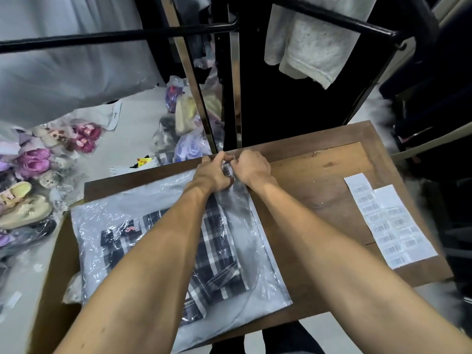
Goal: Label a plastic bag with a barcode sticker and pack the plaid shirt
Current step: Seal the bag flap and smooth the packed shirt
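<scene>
Head camera: at a wooden table [319,180], your left hand [213,175] and right hand [251,167] meet at the far corner of a clear plastic bag [255,241], toward 12 o'clock, with a barcode sticker [228,171] pinched between them. The plaid shirt [217,254] lies at the centre of the view under the clear film; whether it is fully inside the bag cannot be told. A sheet of spare barcode labels [390,223] rests well apart at 3 o'clock.

To do this step well, you should hold the film taut, lay the sticker flat from one edge and smooth it across so no crease crosses the bars.

Your left hand is curled nearly closed, fingertips on the sticker and the bag corner. Your right hand is likewise bent into a loose fist, thumb and fingers nipping the sticker's other edge. Neither palm is spread.
</scene>
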Demonstrator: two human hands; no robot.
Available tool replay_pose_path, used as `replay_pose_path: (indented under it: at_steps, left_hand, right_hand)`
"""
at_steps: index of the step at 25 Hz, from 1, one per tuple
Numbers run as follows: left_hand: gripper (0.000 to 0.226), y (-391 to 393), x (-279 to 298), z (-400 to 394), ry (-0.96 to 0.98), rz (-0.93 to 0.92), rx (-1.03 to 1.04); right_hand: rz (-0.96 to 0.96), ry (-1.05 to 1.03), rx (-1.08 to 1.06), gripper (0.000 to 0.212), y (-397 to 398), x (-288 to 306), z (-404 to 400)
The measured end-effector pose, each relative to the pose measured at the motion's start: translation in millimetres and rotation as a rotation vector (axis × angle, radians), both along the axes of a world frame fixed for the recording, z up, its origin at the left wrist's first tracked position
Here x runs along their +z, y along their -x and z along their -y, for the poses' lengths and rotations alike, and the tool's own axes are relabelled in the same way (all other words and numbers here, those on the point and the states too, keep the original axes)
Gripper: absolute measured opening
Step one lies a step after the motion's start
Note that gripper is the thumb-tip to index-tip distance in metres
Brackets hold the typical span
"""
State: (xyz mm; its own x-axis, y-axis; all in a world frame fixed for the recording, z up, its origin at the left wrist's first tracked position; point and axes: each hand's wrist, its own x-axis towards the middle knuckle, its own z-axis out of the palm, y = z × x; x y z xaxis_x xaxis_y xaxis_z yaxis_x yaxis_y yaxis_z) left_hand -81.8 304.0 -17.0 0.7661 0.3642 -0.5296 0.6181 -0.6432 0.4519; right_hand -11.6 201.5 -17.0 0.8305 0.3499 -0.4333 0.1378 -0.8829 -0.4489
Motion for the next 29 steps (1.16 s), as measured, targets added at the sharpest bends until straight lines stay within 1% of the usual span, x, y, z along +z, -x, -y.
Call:
replay_pose_path:
  at_steps: [4, 10, 16, 18, 21, 23, 24, 25, 26, 29]
  left_hand:
    - [0.051, 3, -2, 2, -0.031, 0.02, -0.013]
    - [0.054, 7, -4, 1, -0.03, 0.031, -0.026]
    - [0.055, 13, -3, 6, -0.048, 0.043, -0.042]
    - [0.059, 15, -1, 5, -0.032, 0.047, -0.059]
    - [0.072, 19, 6, 3, 0.03, 0.041, -0.095]
    - [0.089, 29, 10, 5, 0.088, 0.055, -0.113]
    - [0.098, 37, 11, 8, 0.093, 0.057, -0.142]
    - [0.107, 46, 11, 14, 0.076, 0.042, -0.19]
    - [0.113, 55, 10, 21, 0.037, 0.014, -0.249]
    - [0.119, 73, 4, 44, -0.117, -0.04, -0.369]
  right_hand:
    - [0.007, -0.014, -0.009, 0.037, 11, -5, 7]
    - [-0.003, 0.001, -0.02, 0.037, 27, -11, 18]
    - [0.037, 0.176, 0.031, 0.047, 53, -6, 38]
    - [0.036, 0.2, 0.032, 0.048, 58, -6, 45]
    - [-0.025, 0.121, -0.014, 0.043, 59, -6, 49]
    - [-0.124, -0.024, -0.068, 0.032, 56, -7, 51]
    - [-0.141, -0.101, -0.094, 0.025, 54, -7, 53]
    - [-0.132, -0.154, -0.11, 0.022, 53, -3, 56]
    - [-0.122, -0.188, -0.124, 0.024, 52, 1, 59]
    - [-0.119, -0.225, -0.159, 0.029, 53, 8, 63]
